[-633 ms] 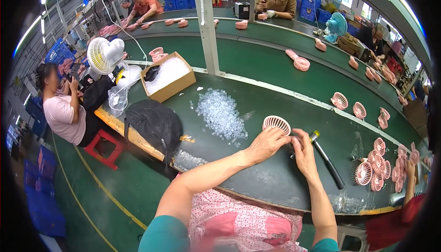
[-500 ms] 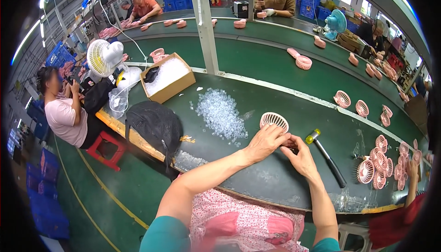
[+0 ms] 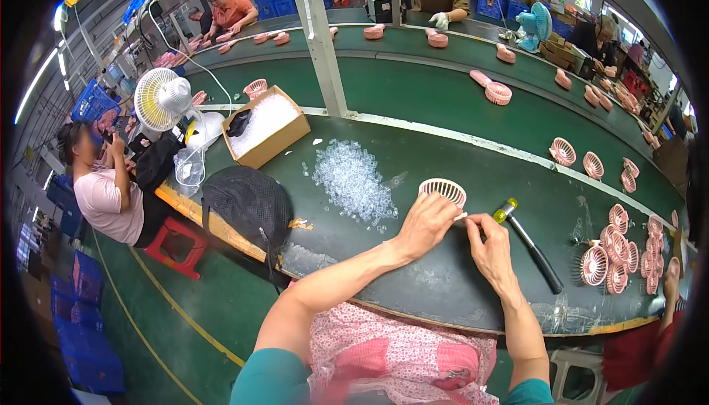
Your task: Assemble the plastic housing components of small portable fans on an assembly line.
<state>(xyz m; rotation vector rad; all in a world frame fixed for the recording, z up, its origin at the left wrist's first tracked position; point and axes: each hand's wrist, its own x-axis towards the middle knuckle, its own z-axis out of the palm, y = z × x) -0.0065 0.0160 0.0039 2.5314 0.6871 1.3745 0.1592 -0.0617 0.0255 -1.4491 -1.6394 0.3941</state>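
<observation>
My left hand (image 3: pixel 428 226) is closed around a pale pink slotted fan housing (image 3: pixel 443 189), whose round, ribbed end shows beyond my knuckles. Close beside it, my right hand (image 3: pixel 489 244) pinches thumb and fingertips together at a small pale bit near the housing's near end. Whether that bit belongs to the housing, I cannot make out. A mallet (image 3: pixel 538 253) with a yellow head and black grip lies just right of my right hand. Left of the housing spreads a heap of small clear plastic pieces (image 3: pixel 353 183) on the dark green bench.
More pink housings (image 3: pixel 617 251) are piled at the right, near another person's hand (image 3: pixel 671 281). A black mesh bag (image 3: pixel 247 205), an open carton (image 3: pixel 277 139) and a white fan (image 3: pixel 166 98) stand left. Beyond a metal post (image 3: pixel 319 43), a conveyor (image 3: pixel 413 83) carries pink parts.
My right hand has shifted slightly right, away from my left, its fingertips now pinching beside it. My left hand keeps its hold. The whole view has tilted a little.
</observation>
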